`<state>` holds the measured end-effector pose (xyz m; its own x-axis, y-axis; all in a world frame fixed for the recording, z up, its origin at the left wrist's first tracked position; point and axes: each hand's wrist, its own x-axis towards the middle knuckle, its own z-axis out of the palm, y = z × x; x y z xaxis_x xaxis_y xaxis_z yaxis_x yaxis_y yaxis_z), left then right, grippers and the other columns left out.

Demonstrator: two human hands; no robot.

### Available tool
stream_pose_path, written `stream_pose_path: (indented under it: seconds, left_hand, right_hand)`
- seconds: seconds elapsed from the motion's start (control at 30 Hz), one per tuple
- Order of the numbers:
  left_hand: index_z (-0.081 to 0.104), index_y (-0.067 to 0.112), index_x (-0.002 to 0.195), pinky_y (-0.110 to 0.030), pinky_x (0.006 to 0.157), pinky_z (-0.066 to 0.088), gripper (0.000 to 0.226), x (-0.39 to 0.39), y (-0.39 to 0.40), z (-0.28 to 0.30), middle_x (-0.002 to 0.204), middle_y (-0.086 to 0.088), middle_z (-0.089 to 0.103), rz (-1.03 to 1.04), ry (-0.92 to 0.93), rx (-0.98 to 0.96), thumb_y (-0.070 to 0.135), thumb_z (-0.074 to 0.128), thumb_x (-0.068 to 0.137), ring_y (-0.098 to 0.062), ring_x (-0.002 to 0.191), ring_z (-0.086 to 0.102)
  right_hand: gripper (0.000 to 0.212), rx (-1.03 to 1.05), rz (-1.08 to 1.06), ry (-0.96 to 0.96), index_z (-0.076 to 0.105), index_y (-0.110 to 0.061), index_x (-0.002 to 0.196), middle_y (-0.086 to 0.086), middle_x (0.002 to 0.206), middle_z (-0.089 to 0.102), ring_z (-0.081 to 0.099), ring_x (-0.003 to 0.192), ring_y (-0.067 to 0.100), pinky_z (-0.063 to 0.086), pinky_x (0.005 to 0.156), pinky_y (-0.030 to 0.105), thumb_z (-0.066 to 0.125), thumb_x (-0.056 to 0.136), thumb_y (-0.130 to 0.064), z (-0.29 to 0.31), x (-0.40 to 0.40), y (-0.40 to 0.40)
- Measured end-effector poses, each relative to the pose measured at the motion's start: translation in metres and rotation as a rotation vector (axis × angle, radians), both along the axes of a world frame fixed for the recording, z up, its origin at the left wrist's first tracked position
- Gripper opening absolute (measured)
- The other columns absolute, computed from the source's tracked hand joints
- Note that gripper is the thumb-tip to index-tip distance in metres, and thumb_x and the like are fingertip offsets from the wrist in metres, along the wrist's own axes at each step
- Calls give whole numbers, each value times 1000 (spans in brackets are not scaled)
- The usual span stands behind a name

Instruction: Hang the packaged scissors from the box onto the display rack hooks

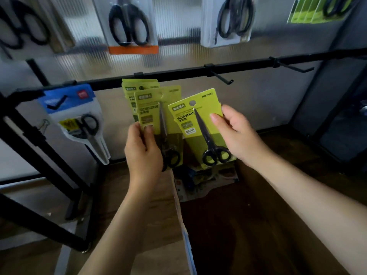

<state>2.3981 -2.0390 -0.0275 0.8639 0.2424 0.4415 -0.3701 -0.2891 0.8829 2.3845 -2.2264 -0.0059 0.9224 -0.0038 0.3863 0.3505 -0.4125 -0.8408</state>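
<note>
Packaged scissors [200,128] gripped by right hand [236,133]

Dim backlit scene, blurred and bent at edges, centre fairly sharp.

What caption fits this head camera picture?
Left hand and right hand each hold green scissors packs below the rack's empty hooks.

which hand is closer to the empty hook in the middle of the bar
Right. The right hand, holding a green scissors pack, is just below the empty hook. The left hand, gripping another pack, is lower and further left.
</note>
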Motion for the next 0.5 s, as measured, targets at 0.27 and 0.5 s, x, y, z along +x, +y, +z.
stream_pose_path:
  seconds: [0.27, 0.5]
  left_hand:
    - [50, 13, 91, -6, 56, 39, 11, 13, 26, 15, 74, 9, 51, 43, -16, -39, 15, 44, 99, 10, 60, 48]
    - [54, 18, 94, -12, 57, 42, 11, 16, 30, 2, 77, 7, 56, -20, 78, -77, 19, 45, 99, 5, 61, 49]
  right_hand:
    - [19, 19, 71, -10, 61, -21, 106, 13, 96, 64, 56, 88, 31, 47, 75, 32, 43, 100, -21, 11, 10, 21]
    - [19, 9, 34, 5, 60, -19, 108, 17, 102, 63, 57, 94, 35, 46, 86, 46, 43, 100, -23, 8, 10, 23]
